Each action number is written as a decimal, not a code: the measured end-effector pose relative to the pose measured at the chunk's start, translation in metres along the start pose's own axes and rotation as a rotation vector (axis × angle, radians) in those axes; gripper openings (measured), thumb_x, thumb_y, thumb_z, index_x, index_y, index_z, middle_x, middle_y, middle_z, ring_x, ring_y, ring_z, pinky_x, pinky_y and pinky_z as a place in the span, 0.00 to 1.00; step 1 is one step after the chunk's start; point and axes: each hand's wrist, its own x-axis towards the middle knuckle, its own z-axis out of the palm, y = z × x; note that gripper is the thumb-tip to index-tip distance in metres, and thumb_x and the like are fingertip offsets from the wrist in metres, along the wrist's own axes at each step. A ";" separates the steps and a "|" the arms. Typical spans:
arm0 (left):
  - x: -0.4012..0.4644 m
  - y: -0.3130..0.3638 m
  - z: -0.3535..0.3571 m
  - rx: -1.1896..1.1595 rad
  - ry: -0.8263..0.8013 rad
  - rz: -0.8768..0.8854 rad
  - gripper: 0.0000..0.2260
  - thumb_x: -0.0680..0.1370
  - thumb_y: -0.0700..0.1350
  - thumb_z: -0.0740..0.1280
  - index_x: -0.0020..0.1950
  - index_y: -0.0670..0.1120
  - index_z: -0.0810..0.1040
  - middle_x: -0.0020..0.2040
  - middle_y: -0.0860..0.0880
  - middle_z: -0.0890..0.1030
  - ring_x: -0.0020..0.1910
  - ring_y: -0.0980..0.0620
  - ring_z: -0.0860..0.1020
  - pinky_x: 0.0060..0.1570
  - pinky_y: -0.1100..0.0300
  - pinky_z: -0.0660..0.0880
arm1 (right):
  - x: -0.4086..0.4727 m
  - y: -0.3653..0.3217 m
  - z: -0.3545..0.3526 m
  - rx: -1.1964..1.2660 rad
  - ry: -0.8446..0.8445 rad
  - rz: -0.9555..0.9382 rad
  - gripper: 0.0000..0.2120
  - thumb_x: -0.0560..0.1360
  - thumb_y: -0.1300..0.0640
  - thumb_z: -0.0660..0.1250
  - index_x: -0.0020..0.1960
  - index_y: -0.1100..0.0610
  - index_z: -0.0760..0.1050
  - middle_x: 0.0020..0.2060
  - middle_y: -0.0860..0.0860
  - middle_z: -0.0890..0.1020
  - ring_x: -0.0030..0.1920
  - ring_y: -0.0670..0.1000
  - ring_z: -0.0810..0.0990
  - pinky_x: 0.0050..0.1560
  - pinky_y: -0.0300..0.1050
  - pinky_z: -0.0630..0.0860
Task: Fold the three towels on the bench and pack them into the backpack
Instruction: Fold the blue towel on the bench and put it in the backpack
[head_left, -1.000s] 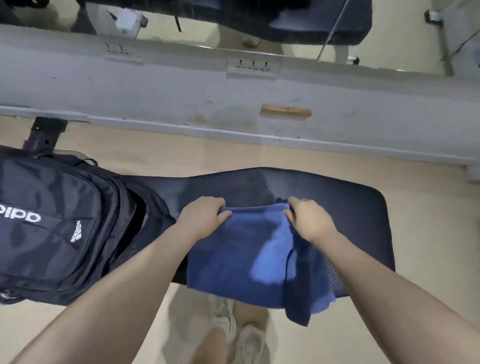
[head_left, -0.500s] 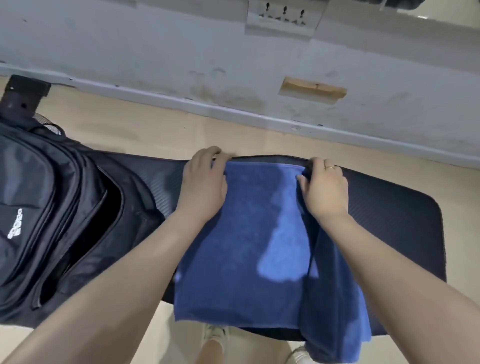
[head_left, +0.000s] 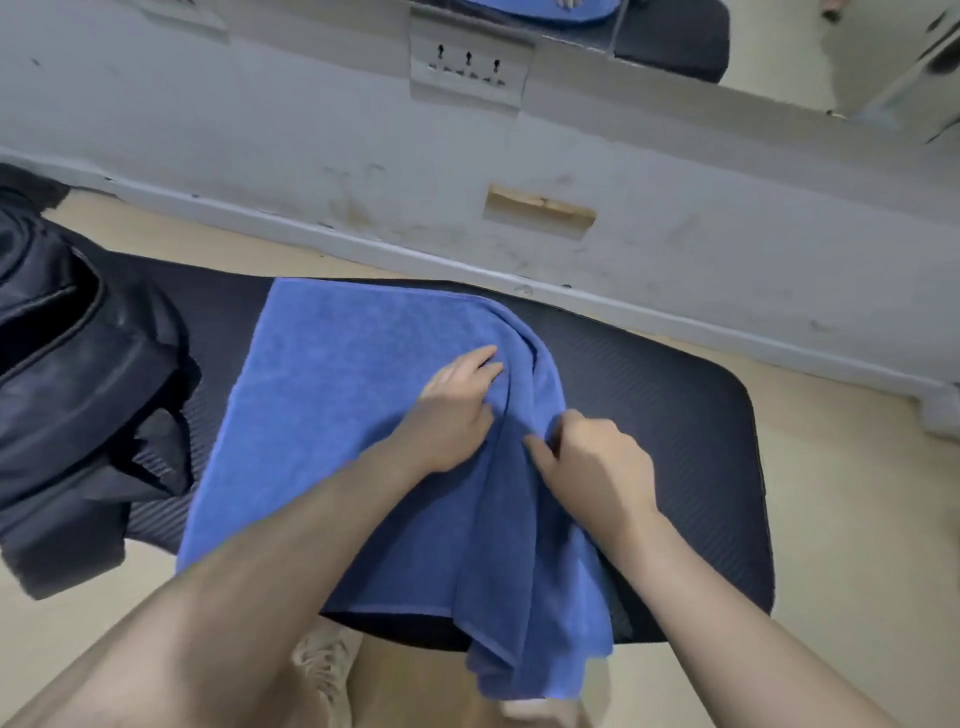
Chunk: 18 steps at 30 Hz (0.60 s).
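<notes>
You are smoothing the blue terry towel (head_left: 337, 415) on the black padded bench (head_left: 675, 441).
Half a second ago both hands sat at its far edge; now your left hand (head_left: 457, 410) is pressing flat at mid-towel, fingers straight, while your right hand (head_left: 592, 457) is pinching the bunched right fold. The black fabric backpack (head_left: 78, 389) is lying open on the bench's left end.

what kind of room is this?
Probably a gym: a padded black bench, a wall mirror above the sockets, and a towel spread beside a backpack.
</notes>
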 end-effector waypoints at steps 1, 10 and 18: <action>0.002 -0.004 0.007 0.046 -0.026 -0.018 0.24 0.80 0.43 0.55 0.75 0.46 0.55 0.77 0.50 0.50 0.76 0.52 0.48 0.73 0.59 0.45 | 0.001 0.000 0.002 0.017 0.007 0.012 0.21 0.77 0.42 0.59 0.55 0.60 0.70 0.54 0.57 0.78 0.54 0.61 0.77 0.47 0.48 0.72; 0.003 -0.006 0.026 0.393 -0.008 0.005 0.27 0.80 0.60 0.46 0.76 0.53 0.42 0.77 0.49 0.40 0.75 0.51 0.40 0.72 0.54 0.37 | 0.002 0.028 0.025 0.437 -0.032 0.076 0.12 0.71 0.53 0.68 0.44 0.62 0.73 0.39 0.54 0.79 0.44 0.59 0.78 0.40 0.47 0.71; 0.007 0.008 0.025 0.387 0.097 -0.047 0.29 0.77 0.63 0.44 0.74 0.50 0.57 0.75 0.48 0.57 0.74 0.48 0.53 0.71 0.52 0.47 | 0.024 0.073 -0.002 0.364 0.185 0.080 0.21 0.77 0.57 0.61 0.26 0.56 0.62 0.29 0.54 0.72 0.37 0.57 0.70 0.34 0.45 0.63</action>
